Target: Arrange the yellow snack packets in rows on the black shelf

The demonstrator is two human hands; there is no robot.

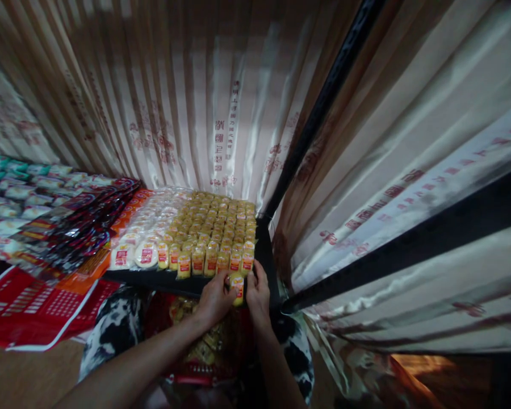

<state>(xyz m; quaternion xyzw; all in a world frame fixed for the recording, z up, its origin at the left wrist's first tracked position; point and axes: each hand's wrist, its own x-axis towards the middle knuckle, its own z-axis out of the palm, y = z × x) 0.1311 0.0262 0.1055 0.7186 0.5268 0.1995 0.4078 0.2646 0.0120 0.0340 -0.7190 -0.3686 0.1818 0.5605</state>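
Between my two hands is a small yellow snack packet (237, 288) in clear wrap with a red label. My left hand (217, 298) grips its left side with the thumb near the label. My right hand (258, 292) closes on the right side, its fingertips partly hidden. Just beyond them stand close rows of similar yellow packets (215, 227) on a black table (266, 250). To their left lie white round packets (147, 253) in clear wrap.
Dark glossy packets (85, 221) and green-and-white packets (38, 184) spread leftward. A red basket (191, 379) of yellow packets sits between the knees. A red printed sheet (38, 307) hangs at left. Pleated curtains (187, 113) and a black pole (319, 108) stand behind.
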